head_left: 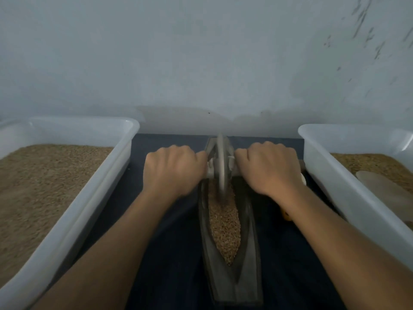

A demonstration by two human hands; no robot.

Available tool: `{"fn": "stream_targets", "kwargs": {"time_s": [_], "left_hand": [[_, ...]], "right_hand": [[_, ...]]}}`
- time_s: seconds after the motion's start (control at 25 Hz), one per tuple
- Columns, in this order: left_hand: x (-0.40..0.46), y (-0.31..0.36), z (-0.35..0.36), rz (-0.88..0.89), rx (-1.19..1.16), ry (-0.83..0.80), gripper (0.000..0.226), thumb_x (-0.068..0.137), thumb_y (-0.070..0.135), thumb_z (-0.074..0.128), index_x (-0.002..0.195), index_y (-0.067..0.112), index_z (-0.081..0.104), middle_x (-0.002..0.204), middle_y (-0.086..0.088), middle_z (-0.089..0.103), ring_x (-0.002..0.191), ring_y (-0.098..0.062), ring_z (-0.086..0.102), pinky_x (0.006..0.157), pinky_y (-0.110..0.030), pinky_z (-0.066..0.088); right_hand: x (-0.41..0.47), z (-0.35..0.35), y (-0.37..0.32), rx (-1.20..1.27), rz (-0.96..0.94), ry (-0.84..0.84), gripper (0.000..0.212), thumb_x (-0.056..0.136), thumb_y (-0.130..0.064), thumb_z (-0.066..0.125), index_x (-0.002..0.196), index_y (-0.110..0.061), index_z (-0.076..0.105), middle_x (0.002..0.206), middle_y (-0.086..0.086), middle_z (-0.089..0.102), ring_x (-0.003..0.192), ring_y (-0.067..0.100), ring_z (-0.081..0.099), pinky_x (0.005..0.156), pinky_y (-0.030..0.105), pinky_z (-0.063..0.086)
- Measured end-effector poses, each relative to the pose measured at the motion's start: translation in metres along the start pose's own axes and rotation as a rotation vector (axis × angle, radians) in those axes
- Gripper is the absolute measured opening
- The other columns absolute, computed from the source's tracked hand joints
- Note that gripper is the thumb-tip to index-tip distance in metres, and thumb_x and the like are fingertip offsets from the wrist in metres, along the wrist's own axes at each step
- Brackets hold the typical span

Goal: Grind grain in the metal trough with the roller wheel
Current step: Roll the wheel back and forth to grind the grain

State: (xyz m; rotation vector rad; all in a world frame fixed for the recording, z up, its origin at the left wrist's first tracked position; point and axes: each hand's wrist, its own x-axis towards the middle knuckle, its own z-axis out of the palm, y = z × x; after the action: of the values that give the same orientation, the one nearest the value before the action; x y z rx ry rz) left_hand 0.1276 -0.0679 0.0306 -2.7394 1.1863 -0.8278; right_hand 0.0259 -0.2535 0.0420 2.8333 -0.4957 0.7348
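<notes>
A long, boat-shaped metal trough [251, 253] lies lengthwise on the dark table in front of me. Brown grain [224, 227] fills its groove. The grey roller wheel [221, 162] stands upright in the far half of the trough, blurred by motion. A handle runs through the wheel to both sides. My left hand [172, 171] grips the left end of the handle, fingers curled round it. My right hand [271, 168] grips the right end the same way. Both forearms reach forward on either side of the trough.
A white plastic tub [73, 209] full of grain stands at the left. Another white tub [348, 175] at the right holds grain and a pale flat scoop [384, 186]. A grey-white wall rises just behind the table. A small yellow object [286, 214] shows under my right wrist.
</notes>
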Motion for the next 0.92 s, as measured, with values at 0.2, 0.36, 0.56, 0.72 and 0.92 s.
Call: {"fn": "stream_targets", "kwargs": {"time_s": [0.2,0.36,0.56,0.72,0.92], "left_hand": [[-0.058,0.015,-0.025,-0.044,-0.154,0.186,0.037,0.091,0.016,0.061,0.061,0.022,0.042,0.049,0.008,0.037,0.039,-0.015,0.032,0.046,-0.026,0.019],[-0.065,0.017,-0.023,-0.095,-0.196,0.221,0.037,0.095,0.023,0.051,0.060,0.023,0.039,0.049,0.012,0.032,0.039,-0.013,0.029,0.041,-0.027,0.025],[0.002,0.002,-0.009,0.020,-0.010,-0.054,0.021,0.093,0.033,0.036,0.077,0.022,0.044,0.069,0.001,0.037,0.064,-0.028,0.046,0.052,-0.031,0.021],[0.051,-0.005,0.003,-0.170,-0.203,-0.207,0.049,0.090,0.047,0.015,0.075,0.019,0.052,0.075,-0.002,0.050,0.062,-0.021,0.040,0.055,-0.033,0.021],[0.003,-0.002,0.005,-0.055,-0.054,0.019,0.026,0.098,0.027,0.037,0.076,0.016,0.043,0.068,0.004,0.042,0.059,-0.024,0.042,0.055,-0.033,0.033]], "right_hand": [[-0.063,-0.024,-0.011,0.129,0.033,0.091,0.057,0.101,-0.042,0.015,0.063,-0.024,0.053,0.056,-0.006,0.049,0.049,0.014,0.046,0.048,0.031,0.035],[-0.071,-0.027,-0.014,0.136,-0.002,0.139,0.055,0.102,-0.041,0.018,0.065,-0.024,0.055,0.056,-0.006,0.048,0.049,0.015,0.047,0.049,0.033,0.041],[-0.009,0.002,0.003,0.053,0.073,0.001,0.051,0.095,-0.042,0.016,0.062,-0.021,0.048,0.061,-0.003,0.046,0.054,0.014,0.036,0.051,0.033,0.014],[0.030,0.018,0.015,0.068,-0.008,-0.105,0.037,0.104,-0.025,0.033,0.069,-0.020,0.039,0.069,0.004,0.047,0.060,0.022,0.043,0.053,0.033,0.024],[0.004,0.004,-0.004,0.047,0.061,0.080,0.055,0.095,-0.043,0.018,0.052,-0.021,0.044,0.050,-0.003,0.041,0.046,0.016,0.034,0.051,0.031,0.013]]}}
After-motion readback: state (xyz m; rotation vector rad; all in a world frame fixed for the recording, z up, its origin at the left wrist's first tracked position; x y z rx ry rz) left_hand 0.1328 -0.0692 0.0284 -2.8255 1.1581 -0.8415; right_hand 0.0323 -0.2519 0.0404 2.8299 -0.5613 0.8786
